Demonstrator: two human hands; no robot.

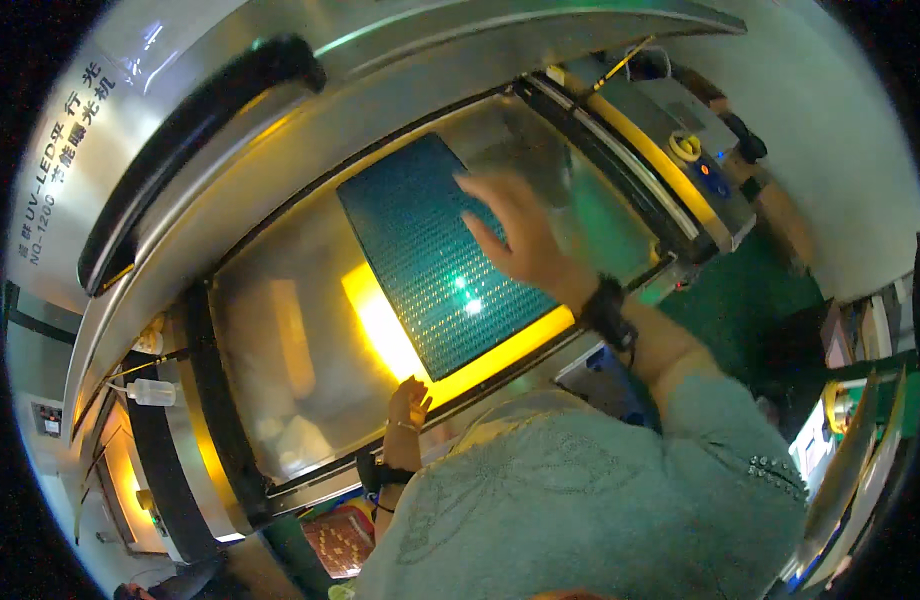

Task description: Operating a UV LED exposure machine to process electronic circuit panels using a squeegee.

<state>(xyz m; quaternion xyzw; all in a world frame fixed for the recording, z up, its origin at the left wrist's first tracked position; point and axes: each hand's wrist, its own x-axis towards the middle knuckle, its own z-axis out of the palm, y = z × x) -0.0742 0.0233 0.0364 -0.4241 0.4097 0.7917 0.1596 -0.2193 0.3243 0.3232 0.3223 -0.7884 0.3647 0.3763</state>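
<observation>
A dark green circuit board panel [420,235] with a fine grid pattern lies tilted on the glass bed [320,400] of an exposure machine. Over its right part is my right hand [520,235], thumb and fingers spread, holding nothing; whether it touches the surface I cannot tell. My left hand [410,405] is at the panel's near left corner, its fingers bent and pressed together on that corner. Bright yellow light [380,320] shows along the panel's left and near edges. Two small glints reflect off its middle.
The raised metal lid [380,40] with a black handle [190,160] arches over the far side. A control box [680,130] with a yellow knob stands at the right. At the left hangs a translucent bottle [152,392]. A patterned red box [338,540] sits below the front edge.
</observation>
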